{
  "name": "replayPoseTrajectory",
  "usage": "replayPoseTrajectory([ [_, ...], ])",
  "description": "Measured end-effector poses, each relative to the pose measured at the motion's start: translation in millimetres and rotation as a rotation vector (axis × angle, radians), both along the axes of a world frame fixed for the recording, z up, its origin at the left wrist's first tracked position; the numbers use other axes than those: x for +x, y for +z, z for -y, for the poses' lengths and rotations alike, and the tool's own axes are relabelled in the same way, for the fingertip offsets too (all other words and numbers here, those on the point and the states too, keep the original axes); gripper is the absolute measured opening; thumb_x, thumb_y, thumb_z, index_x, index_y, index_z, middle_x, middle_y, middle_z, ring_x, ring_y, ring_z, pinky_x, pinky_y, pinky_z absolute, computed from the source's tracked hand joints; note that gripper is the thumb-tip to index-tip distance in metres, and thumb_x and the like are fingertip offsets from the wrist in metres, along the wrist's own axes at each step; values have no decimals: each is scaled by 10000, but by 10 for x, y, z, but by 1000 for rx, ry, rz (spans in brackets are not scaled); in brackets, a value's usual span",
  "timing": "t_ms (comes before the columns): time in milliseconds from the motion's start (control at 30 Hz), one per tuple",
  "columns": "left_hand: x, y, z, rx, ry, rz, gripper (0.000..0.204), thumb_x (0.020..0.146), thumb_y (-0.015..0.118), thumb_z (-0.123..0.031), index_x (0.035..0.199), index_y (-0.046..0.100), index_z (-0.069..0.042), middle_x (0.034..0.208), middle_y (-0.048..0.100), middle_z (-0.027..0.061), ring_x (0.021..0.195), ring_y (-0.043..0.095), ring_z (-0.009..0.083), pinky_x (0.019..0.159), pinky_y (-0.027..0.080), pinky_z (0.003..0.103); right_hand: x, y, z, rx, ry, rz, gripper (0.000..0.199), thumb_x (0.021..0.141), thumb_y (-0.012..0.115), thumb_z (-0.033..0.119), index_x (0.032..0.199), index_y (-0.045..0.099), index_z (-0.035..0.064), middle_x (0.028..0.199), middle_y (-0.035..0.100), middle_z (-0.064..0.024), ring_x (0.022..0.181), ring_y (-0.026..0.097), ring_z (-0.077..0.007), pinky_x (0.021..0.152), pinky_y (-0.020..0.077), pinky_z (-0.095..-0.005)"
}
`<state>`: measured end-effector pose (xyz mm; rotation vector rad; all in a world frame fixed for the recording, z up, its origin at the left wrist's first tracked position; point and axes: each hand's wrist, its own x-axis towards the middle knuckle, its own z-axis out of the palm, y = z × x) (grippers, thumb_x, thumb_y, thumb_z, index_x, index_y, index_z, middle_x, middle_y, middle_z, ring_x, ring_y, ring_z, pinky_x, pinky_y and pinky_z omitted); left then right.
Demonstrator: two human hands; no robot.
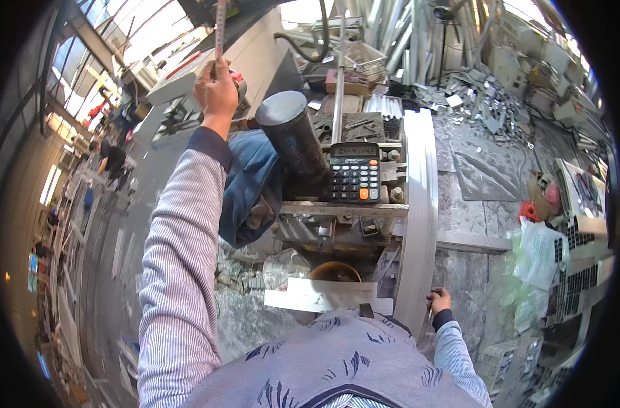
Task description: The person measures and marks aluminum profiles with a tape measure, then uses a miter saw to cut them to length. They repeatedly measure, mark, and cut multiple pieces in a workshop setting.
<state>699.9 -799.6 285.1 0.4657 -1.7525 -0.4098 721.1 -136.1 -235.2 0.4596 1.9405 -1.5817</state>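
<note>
The left hand is raised far ahead, fingers pinched on a tape measure blade that runs upward, out of frame. A calculator lies on the worktop. The right hand – fingers curled, partly hidden – grips a long white aluminium profile pointing away.

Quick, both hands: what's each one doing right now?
Left hand: closed on a measuring tape.
Right hand: closed, gripping the long white profile.

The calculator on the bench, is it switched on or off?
On: the calculator shows dark digits on its display, lying face up beside the dark cylinder.
</note>
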Motion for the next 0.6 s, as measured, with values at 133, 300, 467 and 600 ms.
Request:
replayPoseTrajectory([
  [133, -172, -89, 15, 45, 136, 261, 348, 1023, 558, -427, 960, 736, -134, 899, 747, 147, 870, 704, 398, 765, 535, 500, 284, 14, -87, -1, -182, 69, 280, 908, 498, 21, 1177, 560, 61, 847, 679, -163, 457, 463, -151, 392, 403, -352],
  [300, -199, -123, -13, -30, 172, 529, 351, 998, 551, -426, 1032, 767, -151, 1048, 751, 176, 1016, 704, 409, 873, 551, 498, 975, -67, 101, 51, -161, 159, 282, 892, 513, 51, 1158, 605, 62, 795, 687, -149, 453, 472, -148, 377, 378, -337],
  [467, -147, -88, -80, -38, 152, 751, 337, 990, 547, -407, 1071, 779, -175, 1105, 755, 159, 1060, 709, 390, 899, 561, 496, 1707, -257, 186, 294, -35, 31, 259, 848, 580, 72, 1059, 718, 15, 811, 744, -158, 570, 645, -234, 526, 521, -389],
  [600, -126, -74, -163, -41, 207, 716, 338, 996, 539, -413, 1053, 769, -172, 1109, 755, 160, 1052, 711, 403, 888, 565, 509, 2188, -437, 55, 517, -46, -10, 249, 818, 636, 93, 1026, 748, 11, 866, 760, -170, 756, 716, -260, 696, 561, -386],
])
